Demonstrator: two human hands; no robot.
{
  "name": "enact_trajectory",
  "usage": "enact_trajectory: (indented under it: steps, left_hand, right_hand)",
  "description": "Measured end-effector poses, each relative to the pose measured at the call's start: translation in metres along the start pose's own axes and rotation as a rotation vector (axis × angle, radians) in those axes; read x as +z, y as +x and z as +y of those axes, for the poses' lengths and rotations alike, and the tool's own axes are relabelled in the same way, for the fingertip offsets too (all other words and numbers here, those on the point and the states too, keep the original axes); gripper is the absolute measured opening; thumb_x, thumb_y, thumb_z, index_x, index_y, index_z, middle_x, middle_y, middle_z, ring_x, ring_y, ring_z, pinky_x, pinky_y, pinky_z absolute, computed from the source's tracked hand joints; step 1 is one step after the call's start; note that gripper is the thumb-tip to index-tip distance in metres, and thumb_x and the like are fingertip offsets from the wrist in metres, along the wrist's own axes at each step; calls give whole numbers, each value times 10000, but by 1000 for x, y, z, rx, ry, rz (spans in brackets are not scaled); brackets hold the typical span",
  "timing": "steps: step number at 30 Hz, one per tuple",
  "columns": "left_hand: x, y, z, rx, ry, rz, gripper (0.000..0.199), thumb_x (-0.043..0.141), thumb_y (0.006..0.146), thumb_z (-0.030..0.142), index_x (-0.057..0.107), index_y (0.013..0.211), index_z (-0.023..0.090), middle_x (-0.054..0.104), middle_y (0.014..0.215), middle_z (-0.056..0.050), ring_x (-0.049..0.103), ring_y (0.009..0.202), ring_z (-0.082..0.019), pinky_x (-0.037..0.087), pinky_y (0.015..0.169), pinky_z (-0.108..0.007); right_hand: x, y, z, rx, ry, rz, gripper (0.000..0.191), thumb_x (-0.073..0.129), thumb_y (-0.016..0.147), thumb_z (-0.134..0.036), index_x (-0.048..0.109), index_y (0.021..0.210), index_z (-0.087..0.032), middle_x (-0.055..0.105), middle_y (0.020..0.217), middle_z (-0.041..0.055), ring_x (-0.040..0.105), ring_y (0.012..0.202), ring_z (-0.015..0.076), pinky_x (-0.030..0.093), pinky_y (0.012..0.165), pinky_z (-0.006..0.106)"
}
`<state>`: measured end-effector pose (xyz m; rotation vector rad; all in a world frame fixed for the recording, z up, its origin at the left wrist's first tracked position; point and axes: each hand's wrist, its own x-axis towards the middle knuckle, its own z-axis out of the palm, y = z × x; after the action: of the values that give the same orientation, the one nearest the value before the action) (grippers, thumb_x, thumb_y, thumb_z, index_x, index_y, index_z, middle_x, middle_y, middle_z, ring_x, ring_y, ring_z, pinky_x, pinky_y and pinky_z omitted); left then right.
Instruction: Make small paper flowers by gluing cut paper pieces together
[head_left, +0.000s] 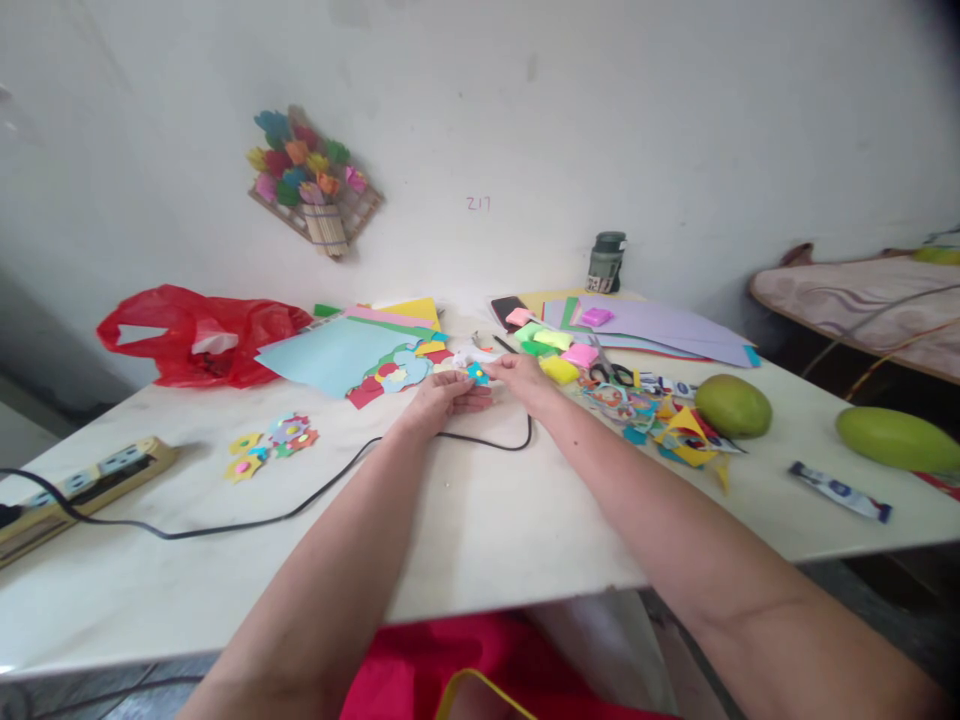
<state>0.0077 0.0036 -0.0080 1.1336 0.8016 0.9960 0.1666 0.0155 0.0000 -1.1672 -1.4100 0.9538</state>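
A small blue paper flower (478,373) with a yellow centre is between my two hands above the middle of the table. My left hand (444,396) pinches its left side, with the other fingers reaching below it. At its right edge are the closed thumb and fingers of my right hand (523,380). Just behind my hands lies a white glue gun (468,353), partly hidden. Cut paper circles and flower shapes (397,371) are heaped left of it. Several finished paper flowers (289,432) lie farther left on the table.
Clay packets (553,341), scissors (621,375), paper scraps (679,430), mangoes (733,406) and a glue tube (840,490) occupy the right side. A black cord (285,514) crosses to the power strip (90,490). Coloured sheets (330,352) and a red bag (202,335) lie behind.
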Motion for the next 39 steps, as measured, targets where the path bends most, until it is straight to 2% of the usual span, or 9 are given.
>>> enact_trajectory:
  steps: [7, 14, 25, 28, 33, 39]
  left_hand:
    - [-3, 1, -3, 49, -8, -26, 194, 708, 672, 237, 578, 747, 114, 701, 799, -123, 679, 746, -235, 509, 791, -399]
    - [-3, 2, -4, 58, 12, -53, 228, 719, 662, 261, 602, 773, 100, 700, 813, -131, 678, 748, -234, 515, 775, -382]
    - [-1, 0, -3, 55, 81, -59, 257, 704, 682, 295, 617, 818, 95, 699, 877, -140, 675, 794, -226, 500, 813, -381]
    - [-3, 1, -5, 58, 82, -62, 261, 710, 671, 300, 603, 802, 101, 700, 863, -132, 674, 795, -228, 498, 815, -383]
    - [-3, 3, -5, 65, 47, -43, 247, 732, 643, 277, 556, 726, 125, 697, 772, -89, 675, 750, -216, 507, 780, -367]
    - [-2, 2, -4, 70, 32, -40, 250, 741, 635, 270, 553, 719, 129, 693, 769, -84, 672, 727, -209, 513, 766, -359]
  right_hand:
    - [-2, -1, -3, 114, 83, -122, 296, 634, 651, -472, 617, 658, -177, 631, 652, 27, 574, 690, 160, 347, 521, 251]
    - [2, -1, 2, 141, 112, -119, 309, 723, 532, -429, 568, 593, -170, 535, 522, -31, 426, 505, 82, 281, 468, 235]
    - [5, 0, 5, 162, 160, -74, 302, 734, 479, -355, 500, 540, -174, 447, 469, -71, 357, 461, 65, 247, 455, 237]
    - [3, -1, 2, 188, 159, -82, 307, 743, 473, -368, 522, 558, -172, 490, 500, -54, 398, 483, 75, 250, 454, 235]
    - [-2, -2, -2, 213, 231, -170, 387, 647, 599, -541, 601, 672, -164, 615, 687, 36, 540, 642, 132, 254, 436, 220]
    - [-2, 0, 0, 194, 190, -136, 280, 727, 538, -399, 594, 619, -166, 595, 623, 23, 522, 630, 129, 278, 442, 219]
